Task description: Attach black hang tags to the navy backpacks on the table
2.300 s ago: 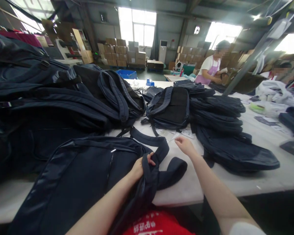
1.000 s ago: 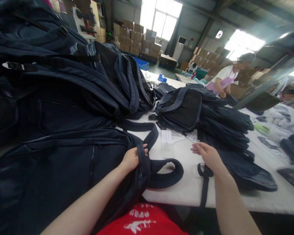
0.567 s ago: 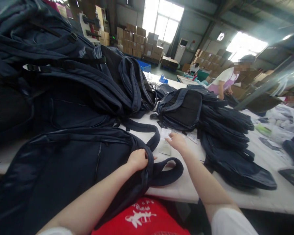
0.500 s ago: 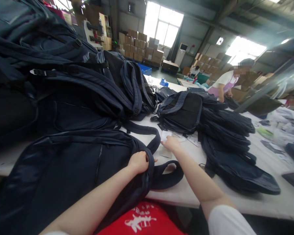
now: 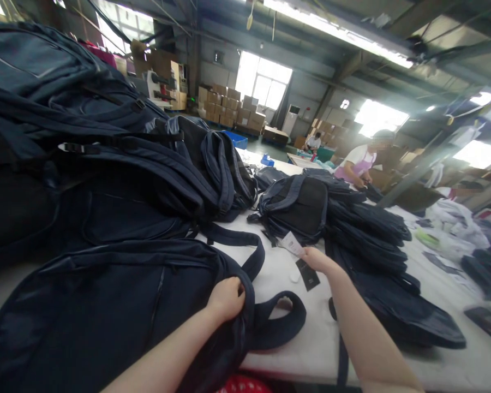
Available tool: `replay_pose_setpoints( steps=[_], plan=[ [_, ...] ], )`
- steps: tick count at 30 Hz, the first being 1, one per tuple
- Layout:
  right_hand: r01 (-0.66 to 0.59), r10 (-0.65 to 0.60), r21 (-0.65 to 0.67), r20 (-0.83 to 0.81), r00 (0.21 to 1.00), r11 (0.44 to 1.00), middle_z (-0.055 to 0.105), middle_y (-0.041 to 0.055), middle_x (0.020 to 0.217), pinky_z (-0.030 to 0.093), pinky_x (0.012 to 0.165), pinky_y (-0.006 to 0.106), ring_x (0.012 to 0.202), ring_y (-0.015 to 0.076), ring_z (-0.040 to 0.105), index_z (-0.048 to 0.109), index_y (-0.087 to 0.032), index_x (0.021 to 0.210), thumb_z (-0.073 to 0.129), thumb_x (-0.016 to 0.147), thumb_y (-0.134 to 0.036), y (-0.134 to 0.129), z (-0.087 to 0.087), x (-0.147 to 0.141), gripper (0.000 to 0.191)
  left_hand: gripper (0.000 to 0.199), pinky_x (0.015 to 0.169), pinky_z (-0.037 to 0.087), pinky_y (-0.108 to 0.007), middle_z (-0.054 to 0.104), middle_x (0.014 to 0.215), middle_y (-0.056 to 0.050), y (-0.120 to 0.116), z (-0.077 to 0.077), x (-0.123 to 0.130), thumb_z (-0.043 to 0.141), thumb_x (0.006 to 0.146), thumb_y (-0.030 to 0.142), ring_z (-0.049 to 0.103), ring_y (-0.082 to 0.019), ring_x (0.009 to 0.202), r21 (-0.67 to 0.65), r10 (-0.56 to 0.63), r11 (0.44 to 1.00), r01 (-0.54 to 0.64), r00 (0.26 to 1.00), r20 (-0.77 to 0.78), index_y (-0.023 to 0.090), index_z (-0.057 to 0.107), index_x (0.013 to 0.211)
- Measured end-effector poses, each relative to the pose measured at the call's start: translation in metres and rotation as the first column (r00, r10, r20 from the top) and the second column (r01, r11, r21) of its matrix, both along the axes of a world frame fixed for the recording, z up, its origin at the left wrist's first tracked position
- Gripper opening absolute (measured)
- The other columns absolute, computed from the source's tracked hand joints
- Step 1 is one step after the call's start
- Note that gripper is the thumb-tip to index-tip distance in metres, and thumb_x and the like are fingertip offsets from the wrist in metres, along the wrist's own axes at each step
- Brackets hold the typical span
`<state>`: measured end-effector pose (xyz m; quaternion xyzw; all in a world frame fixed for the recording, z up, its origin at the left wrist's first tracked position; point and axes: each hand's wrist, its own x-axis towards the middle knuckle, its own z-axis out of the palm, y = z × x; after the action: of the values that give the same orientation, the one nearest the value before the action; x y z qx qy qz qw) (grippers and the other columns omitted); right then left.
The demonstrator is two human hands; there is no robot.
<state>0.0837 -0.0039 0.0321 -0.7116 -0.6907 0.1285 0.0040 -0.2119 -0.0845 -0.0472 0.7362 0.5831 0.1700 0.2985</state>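
A dark navy backpack [image 5: 106, 305] lies on the white table in front of me. My left hand [image 5: 226, 299] is closed on its top edge beside the padded strap loop [image 5: 284, 322]; some fingertips are hidden behind the fabric. To the right, over the tabletop, my right hand [image 5: 319, 261] pinches a white paper tag [image 5: 292, 243] with small print. A black hang tag [image 5: 307, 274] is just below those fingers; whether it is held too, I cannot tell. A small white piece [image 5: 295, 277] rests on the table beside it.
Dark backpacks [image 5: 167, 169] are heaped high on the left. More are stacked [image 5: 364, 245] on the right, near my right forearm. A co-worker [image 5: 358, 164] in a pink apron stands across the table [image 5: 276, 360]. Blue bins and cardboard boxes [image 5: 225, 106] are farther back.
My right hand has moved right and lifted the white tag off the table; the black tag now shows. My left hand keeps its grip on the backpack. The view has tilted upward.
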Motion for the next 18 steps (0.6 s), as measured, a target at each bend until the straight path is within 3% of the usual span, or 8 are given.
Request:
replay_pose_setpoints(
  steps=[3, 6, 7, 8, 11, 14, 16, 18],
  plan=[
    [-0.013, -0.013, -0.083, -0.3, 0.954, 0.996, 0.074, 0.0078, 0.105, 0.056, 0.08, 0.032, 0.093, 0.0221, 0.07, 0.07, -0.018, 0.108, 0.05, 0.094, -0.036, -0.035, 0.035, 0.046, 0.031, 0.025, 0.088, 0.048, -0.032, 0.073, 0.097, -0.011, 0.003, 0.0, -0.002, 0.047, 0.088, 0.03, 0.067, -0.026, 0.098, 0.01, -0.026, 1.0, 0.026, 1.0, -0.007, 0.019, 0.069, 0.088],
    [0.101, -0.145, -0.105, -0.69, 0.709, 0.989, 0.074, 0.0112, 0.103, 0.058, 0.079, 0.039, 0.093, 0.0285, 0.07, 0.07, -0.016, 0.108, 0.062, 0.084, -0.046, -0.078, 0.058, 0.071, 0.039, 0.022, 0.08, 0.049, -0.033, 0.073, 0.092, -0.012, 0.003, 0.008, -0.002, 0.047, 0.087, 0.027, 0.069, -0.027, 0.09, -0.006, -0.062, 0.998, 0.062, 0.996, -0.06, 0.017, 0.067, 0.084],
    [0.144, -0.18, -0.113, -0.743, 0.644, 0.983, 0.074, 0.0115, 0.101, 0.058, 0.077, 0.041, 0.09, 0.0295, 0.07, 0.071, -0.017, 0.106, 0.066, 0.08, -0.048, -0.092, 0.062, 0.072, 0.041, 0.022, 0.077, 0.05, -0.033, 0.072, 0.089, -0.012, 0.001, 0.014, -0.002, 0.047, 0.087, 0.025, 0.069, -0.027, 0.087, -0.011, -0.079, 0.997, 0.078, 0.992, -0.101, 0.016, 0.067, 0.082],
    [0.174, -0.199, -0.113, -0.752, 0.628, 0.978, 0.074, 0.011, 0.098, 0.058, 0.076, 0.041, 0.088, 0.0294, 0.07, 0.072, -0.017, 0.104, 0.069, 0.077, -0.049, -0.104, 0.063, 0.07, 0.042, 0.022, 0.076, 0.05, -0.034, 0.072, 0.086, -0.013, -0.003, 0.022, -0.002, 0.046, 0.087, 0.024, 0.069, -0.027, 0.084, 0.0, -0.089, 0.996, 0.09, 0.985, -0.148, 0.016, 0.067, 0.081],
    [0.21, -0.197, -0.073, -0.722, 0.663, 0.975, 0.075, 0.0099, 0.097, 0.058, 0.073, 0.039, 0.085, 0.0285, 0.071, 0.071, -0.018, 0.106, 0.07, 0.076, -0.051, -0.129, 0.057, 0.048, 0.044, 0.029, 0.082, 0.049, -0.038, 0.071, 0.09, -0.013, -0.021, 0.053, 0.004, 0.04, 0.092, 0.024, 0.067, -0.027, 0.087, 0.179, -0.097, 0.976, 0.126, 0.982, -0.164, 0.016, 0.068, 0.092],
    [0.156, -0.12, -0.021, -0.745, 0.656, 0.987, 0.075, 0.0096, 0.097, 0.058, 0.076, 0.038, 0.086, 0.0277, 0.07, 0.072, -0.018, 0.106, 0.068, 0.079, -0.051, -0.138, 0.042, 0.014, 0.044, 0.034, 0.098, 0.044, -0.037, 0.067, 0.118, -0.01, -0.037, 0.079, 0.016, 0.044, 0.094, 0.034, 0.061, -0.024, 0.108, 0.432, -0.258, 0.877, 0.211, 0.965, 0.051, 0.02, 0.062, 0.119],
    [0.099, -0.041, 0.027, -0.775, 0.631, 0.995, 0.075, 0.0088, 0.098, 0.057, 0.078, 0.039, 0.088, 0.0278, 0.07, 0.073, -0.018, 0.104, 0.067, 0.079, -0.05, -0.139, 0.034, -0.008, 0.041, 0.049, 0.108, 0.038, -0.041, 0.056, 0.137, -0.01, -0.041, 0.087, 0.028, 0.056, 0.088, 0.043, 0.052, -0.026, 0.124, 0.526, -0.41, 0.799, 0.29, 0.904, 0.124, 0.021, 0.054, 0.131],
    [0.056, 0.062, 0.121, -0.788, 0.612, 0.991, 0.075, 0.0074, 0.098, 0.056, 0.081, 0.04, 0.09, 0.0279, 0.069, 0.074, -0.019, 0.101, 0.069, 0.078, -0.048, -0.139, 0.027, -0.027, 0.037, 0.07, 0.111, 0.034, -0.045, 0.048, 0.144, -0.013, -0.04, 0.087, 0.039, 0.069, 0.077, 0.049, 0.045, -0.029, 0.131, 0.541, -0.489, 0.771, 0.336, 0.856, 0.166, 0.019, 0.048, 0.137]
  ],
)
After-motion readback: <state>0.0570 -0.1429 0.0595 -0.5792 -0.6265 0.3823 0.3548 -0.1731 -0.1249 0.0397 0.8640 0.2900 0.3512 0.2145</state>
